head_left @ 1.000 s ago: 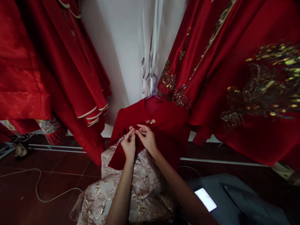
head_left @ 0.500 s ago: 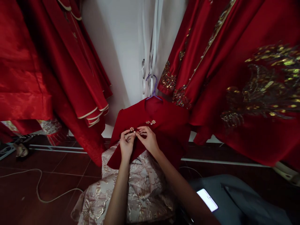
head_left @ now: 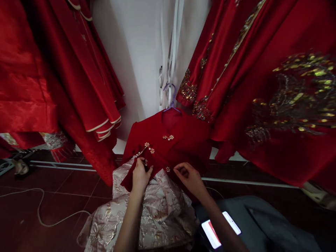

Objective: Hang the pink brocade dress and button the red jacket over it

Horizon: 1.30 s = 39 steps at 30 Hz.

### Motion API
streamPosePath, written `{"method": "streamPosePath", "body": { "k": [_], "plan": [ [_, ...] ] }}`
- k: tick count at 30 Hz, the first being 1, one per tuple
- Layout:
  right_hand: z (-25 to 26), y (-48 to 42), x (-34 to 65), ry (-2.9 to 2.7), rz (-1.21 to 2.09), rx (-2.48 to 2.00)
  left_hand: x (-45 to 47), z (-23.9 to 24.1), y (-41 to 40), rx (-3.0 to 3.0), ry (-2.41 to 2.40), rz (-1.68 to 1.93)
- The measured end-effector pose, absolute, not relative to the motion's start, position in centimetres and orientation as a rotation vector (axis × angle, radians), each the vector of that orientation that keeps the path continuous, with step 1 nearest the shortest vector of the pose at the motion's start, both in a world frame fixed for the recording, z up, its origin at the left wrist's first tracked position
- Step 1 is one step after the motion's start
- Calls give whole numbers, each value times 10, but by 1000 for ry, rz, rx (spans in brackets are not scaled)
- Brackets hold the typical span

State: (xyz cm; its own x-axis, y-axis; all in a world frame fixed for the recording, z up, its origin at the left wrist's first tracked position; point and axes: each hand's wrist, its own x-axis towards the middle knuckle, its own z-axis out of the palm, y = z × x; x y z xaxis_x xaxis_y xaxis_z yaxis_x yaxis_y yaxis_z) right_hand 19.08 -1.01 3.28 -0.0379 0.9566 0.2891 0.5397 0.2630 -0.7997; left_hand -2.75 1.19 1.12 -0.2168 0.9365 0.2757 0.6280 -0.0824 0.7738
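Observation:
A red jacket (head_left: 191, 133) hangs on a purple hanger (head_left: 172, 99), with jewelled flower fasteners down its front. The upper flower fastener (head_left: 168, 137) lies across the chest. Lower down, a jewelled flower clasp (head_left: 151, 150) hangs by the front edge. My left hand (head_left: 141, 176) is closed on the jacket's front edge, beneath that clasp. Off to the right, my right hand (head_left: 190, 177) pinches at the red cloth, its fingertips just beside a small flower button (head_left: 168, 169). The pinch itself is dim and small.
Red garments (head_left: 86, 70) hang at the left, and gold-embroidered red garments (head_left: 236, 70) at the right. Pale brocade fabric (head_left: 160, 217) spreads below the jacket. Two lit phones, one white (head_left: 231, 223) and one red-and-white (head_left: 211, 233), lie by a dark seat (head_left: 262, 217). A cable (head_left: 42, 210) crosses the floor.
My hands were together at the middle clasp; they have parted and moved down, the right one going rightward. The clasp hangs free of my fingers. A second phone screen has come into view.

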Motion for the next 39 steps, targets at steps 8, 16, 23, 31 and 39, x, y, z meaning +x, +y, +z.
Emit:
{"method": "streamPosePath", "body": {
  "k": [8,16,23,31,39],
  "plan": [
    [20,-8,160,-1679,668,-1381,-15,24,3,1686,1869,1414],
    [8,0,158,-1753,608,-1381,8,20,-9,1605,1712,1629],
    [6,2,166,-1641,675,-1418,5,-4,-2,1354,1559,1828],
    [9,1,167,-1634,513,-1498,4,0,-3,1463,1495,1790],
    [65,-6,178,-1220,1050,-1268,5,-3,0,1193,1415,1813]
  ]
}}
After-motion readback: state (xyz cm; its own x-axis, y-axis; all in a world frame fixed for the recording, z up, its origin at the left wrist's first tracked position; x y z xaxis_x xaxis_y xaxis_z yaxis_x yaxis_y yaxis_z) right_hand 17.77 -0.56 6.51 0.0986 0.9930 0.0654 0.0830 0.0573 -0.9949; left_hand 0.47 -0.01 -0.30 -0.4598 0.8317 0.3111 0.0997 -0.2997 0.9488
